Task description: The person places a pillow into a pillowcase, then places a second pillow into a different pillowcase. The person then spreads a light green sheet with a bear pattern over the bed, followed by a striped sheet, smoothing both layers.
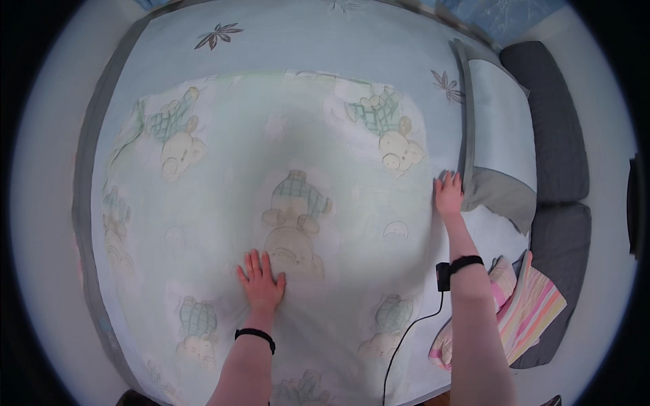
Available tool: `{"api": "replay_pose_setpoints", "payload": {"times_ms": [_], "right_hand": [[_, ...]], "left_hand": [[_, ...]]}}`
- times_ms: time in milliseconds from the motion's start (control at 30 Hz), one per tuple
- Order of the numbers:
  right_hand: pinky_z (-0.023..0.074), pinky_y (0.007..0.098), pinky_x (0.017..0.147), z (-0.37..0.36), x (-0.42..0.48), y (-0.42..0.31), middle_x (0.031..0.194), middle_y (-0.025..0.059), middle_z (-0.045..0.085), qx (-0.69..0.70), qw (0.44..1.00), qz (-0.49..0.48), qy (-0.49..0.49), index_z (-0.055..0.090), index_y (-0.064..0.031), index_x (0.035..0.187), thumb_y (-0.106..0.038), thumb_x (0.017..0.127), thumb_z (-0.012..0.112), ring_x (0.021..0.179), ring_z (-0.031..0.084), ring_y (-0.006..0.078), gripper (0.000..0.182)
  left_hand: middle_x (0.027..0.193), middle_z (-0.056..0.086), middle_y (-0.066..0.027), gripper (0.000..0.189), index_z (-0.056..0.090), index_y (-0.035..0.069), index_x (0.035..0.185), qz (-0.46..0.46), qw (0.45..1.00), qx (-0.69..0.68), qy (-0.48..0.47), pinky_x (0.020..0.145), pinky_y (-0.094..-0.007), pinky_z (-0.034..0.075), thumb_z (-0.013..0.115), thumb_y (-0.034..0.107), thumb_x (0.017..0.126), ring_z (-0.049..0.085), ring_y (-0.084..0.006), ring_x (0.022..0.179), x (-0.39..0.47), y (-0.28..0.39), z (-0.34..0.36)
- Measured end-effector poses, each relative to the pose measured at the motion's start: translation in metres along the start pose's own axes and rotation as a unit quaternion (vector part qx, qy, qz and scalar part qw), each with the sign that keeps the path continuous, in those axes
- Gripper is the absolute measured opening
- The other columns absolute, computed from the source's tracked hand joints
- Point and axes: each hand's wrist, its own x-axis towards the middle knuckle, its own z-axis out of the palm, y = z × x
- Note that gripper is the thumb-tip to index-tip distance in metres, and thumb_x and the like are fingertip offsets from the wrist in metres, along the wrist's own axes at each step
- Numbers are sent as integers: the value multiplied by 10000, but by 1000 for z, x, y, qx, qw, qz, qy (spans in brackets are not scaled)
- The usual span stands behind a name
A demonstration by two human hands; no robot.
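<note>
A pale green sheet printed with cartoon pigs [325,147] lies spread over a light blue leaf-patterned cover [284,45] on a bed. My left hand [262,285] rests palm down on the printed sheet, fingers spread, beside the middle pig. At the right, my right hand [449,195] lies on the light blue cover, its fingers a little apart, close against the edge of a light blue pillow with grey trim [502,122]. Neither hand shows anything in its grasp. Black bands circle both wrists, and the right one carries a small black box with a cable.
Dark grey headboard cushions [563,127] stand behind the pillow. A striped pink, yellow and white cloth [533,314] lies crumpled beside my right forearm. The black cable [398,350] runs down over the bed. A grey border [86,203] edges the bed at the left.
</note>
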Motion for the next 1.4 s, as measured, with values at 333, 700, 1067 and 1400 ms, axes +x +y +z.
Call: {"api": "replay_pose_setpoints", "payload": {"times_ms": [333, 700, 1067, 1400], "right_hand": [[151, 710, 1011, -49, -395, -100, 1509, 181, 176, 50, 851, -386, -352, 374, -151, 1390, -259, 766, 681, 1393, 141, 417, 703], [343, 752, 861, -33, -556, -171, 1524, 179, 99, 24, 892, -236, -384, 282, -228, 1437, -257, 748, 702, 1347, 66, 546, 807], [315, 672, 968, -35, -630, -147, 1524, 155, 146, 44, 907, -313, -278, 332, -191, 1415, -170, 748, 679, 1378, 165, 428, 752], [293, 708, 945, -59, -791, -45, 1530, 113, 143, -101, 814, -405, -403, 361, -216, 1393, -231, 733, 703, 1405, 109, 387, 744]], "left_hand": [[1541, 139, -119, 709, 242, 134, 1465, 22, 999, -21, 36, 1121, -553, 20, 393, 524, 892, 76, -275, 1431, 4, -14, -2], [1509, 258, -94, 662, 307, 147, 1440, 127, 980, -126, 85, 1136, -485, 126, 504, 422, 871, 182, -264, 1410, -61, -108, -11], [1481, 273, -106, 715, 233, 158, 1453, -455, 887, -57, 55, 1029, -561, 270, 570, 373, 861, 271, -272, 1362, -346, -477, -14], [997, 666, -177, 317, 664, 49, 973, -478, 856, -193, -23, 815, -407, 493, 568, 303, 810, 635, -333, 927, -470, -553, 10]]}}
